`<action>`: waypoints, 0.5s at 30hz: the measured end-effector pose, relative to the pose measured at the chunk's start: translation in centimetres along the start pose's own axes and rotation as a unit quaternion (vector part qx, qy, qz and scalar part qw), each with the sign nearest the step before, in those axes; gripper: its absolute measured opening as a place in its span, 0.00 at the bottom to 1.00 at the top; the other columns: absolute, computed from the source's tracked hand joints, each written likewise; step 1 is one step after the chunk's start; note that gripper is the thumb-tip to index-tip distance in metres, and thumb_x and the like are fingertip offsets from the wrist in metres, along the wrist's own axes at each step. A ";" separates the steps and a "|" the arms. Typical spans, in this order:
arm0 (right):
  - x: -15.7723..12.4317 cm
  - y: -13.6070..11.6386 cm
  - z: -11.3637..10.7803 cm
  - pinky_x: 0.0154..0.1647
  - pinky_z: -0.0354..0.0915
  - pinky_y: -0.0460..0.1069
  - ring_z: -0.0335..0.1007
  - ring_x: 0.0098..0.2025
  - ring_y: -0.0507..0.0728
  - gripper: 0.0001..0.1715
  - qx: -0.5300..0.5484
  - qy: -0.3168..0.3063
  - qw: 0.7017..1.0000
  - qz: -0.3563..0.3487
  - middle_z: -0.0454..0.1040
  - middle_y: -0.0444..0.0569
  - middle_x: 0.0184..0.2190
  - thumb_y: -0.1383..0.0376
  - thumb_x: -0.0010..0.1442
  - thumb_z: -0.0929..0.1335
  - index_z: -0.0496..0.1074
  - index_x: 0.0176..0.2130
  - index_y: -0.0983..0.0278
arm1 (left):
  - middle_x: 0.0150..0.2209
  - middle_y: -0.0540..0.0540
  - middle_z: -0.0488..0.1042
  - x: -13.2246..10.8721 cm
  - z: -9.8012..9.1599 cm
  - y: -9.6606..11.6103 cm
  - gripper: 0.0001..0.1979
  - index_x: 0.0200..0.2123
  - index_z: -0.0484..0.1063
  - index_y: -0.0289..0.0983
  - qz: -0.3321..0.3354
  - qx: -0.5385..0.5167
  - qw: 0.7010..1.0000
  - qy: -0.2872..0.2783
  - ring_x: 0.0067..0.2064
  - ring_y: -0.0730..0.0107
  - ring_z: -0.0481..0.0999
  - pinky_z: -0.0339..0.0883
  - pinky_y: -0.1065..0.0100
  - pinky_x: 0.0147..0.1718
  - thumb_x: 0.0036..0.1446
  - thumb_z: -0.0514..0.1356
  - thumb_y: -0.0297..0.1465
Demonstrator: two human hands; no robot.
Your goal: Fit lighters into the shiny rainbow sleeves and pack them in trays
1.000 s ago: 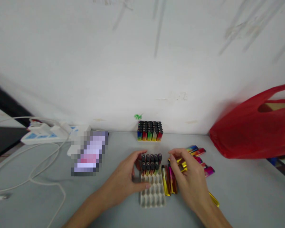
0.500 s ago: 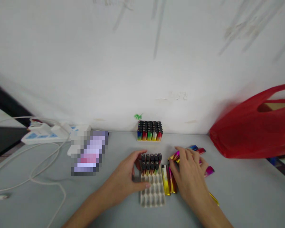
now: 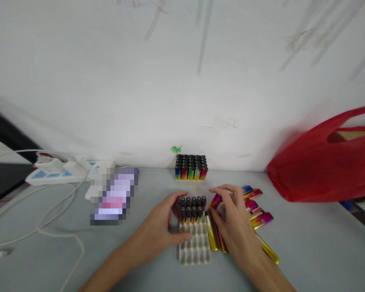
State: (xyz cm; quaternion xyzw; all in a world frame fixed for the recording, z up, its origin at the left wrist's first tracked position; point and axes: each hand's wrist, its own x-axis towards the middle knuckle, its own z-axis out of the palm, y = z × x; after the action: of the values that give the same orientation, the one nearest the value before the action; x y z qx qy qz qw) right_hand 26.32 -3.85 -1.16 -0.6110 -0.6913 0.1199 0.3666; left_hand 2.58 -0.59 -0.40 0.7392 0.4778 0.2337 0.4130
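Fingers (image 3: 228, 190) of the right hand (image 3: 235, 227) pinched a pink lighter (image 3: 215, 200) just beside the standing lighters (image 3: 193, 207) in the white tray (image 3: 194, 253). The left hand (image 3: 159, 233) clasped the tray's left edge between thumb and curled fingers. It looked like mid-loading, and seating the lighter would call for standing it upright over an empty cell.

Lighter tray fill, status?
Done: full block of multicoloured lighters by the wall; two rows standing in the white moulded cell tray. In hand: right hand holds a pink metallic lighter; left hand rests on the tray. Left: empty cells, loose lighters beside it.
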 end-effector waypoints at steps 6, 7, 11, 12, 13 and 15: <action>-0.2 0.4 0.3 0.52 0.76 0.63 0.79 0.48 0.65 0.26 -0.002 -0.043 0.999 0.000 0.79 0.52 0.47 0.69 0.72 0.65 0.64 0.67 0.57 | 0.52 0.46 0.77 0.0 0.1 0.0 0.46 0.70 0.63 0.44 -0.004 -0.005 1.000 -0.006 0.43 0.60 0.74 0.68 0.63 0.42 0.49 0.76 0.31; -0.3 0.3 0.3 0.50 0.75 0.63 0.79 0.47 0.65 0.26 -0.010 -0.048 0.999 0.009 0.80 0.52 0.45 0.68 0.73 0.65 0.65 0.67 0.57 | 0.52 0.46 0.77 0.1 0.1 -0.1 0.46 0.70 0.63 0.44 -0.006 -0.005 1.000 -0.008 0.42 0.60 0.73 0.68 0.63 0.42 0.50 0.76 0.31; -0.3 -0.1 -0.1 0.50 0.73 0.62 0.78 0.48 0.66 0.21 -0.030 -0.043 0.998 0.020 0.81 0.53 0.46 0.65 0.75 0.64 0.68 0.64 0.58 | 0.52 0.46 0.76 0.1 0.1 0.0 0.46 0.70 0.63 0.44 -0.012 -0.002 1.000 -0.005 0.43 0.60 0.73 0.68 0.63 0.43 0.50 0.76 0.31; -0.2 -0.2 -0.3 0.52 0.72 0.62 0.78 0.50 0.66 0.19 -0.028 -0.039 0.999 0.016 0.81 0.53 0.48 0.65 0.76 0.64 0.70 0.62 0.58 | 0.52 0.46 0.76 0.0 0.1 0.0 0.46 0.70 0.63 0.44 -0.009 -0.001 1.000 -0.004 0.43 0.60 0.73 0.68 0.63 0.43 0.50 0.77 0.30; -0.2 -0.4 -0.5 0.54 0.71 0.62 0.77 0.52 0.66 0.16 -0.023 -0.036 0.999 0.010 0.81 0.53 0.50 0.64 0.76 0.63 0.71 0.60 0.58 | 0.52 0.46 0.76 0.0 0.1 0.0 0.46 0.70 0.63 0.44 -0.006 0.001 1.000 -0.003 0.44 0.59 0.73 0.68 0.62 0.43 0.50 0.77 0.30; -0.1 -0.6 -0.8 0.56 0.68 0.61 0.76 0.52 0.65 0.12 -0.014 -0.035 0.999 -0.006 0.81 0.52 0.50 0.63 0.77 0.63 0.74 0.55 0.58 | 0.52 0.46 0.76 0.0 0.1 0.0 0.46 0.70 0.63 0.44 -0.005 0.004 1.000 -0.003 0.43 0.60 0.73 0.68 0.63 0.43 0.50 0.76 0.31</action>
State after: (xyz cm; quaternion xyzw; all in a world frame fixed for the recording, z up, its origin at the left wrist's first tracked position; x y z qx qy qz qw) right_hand 26.41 -4.34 -0.26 -0.6077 -0.7088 0.1292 0.3340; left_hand 2.59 -0.63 -0.47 0.7392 0.4810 0.2279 0.4127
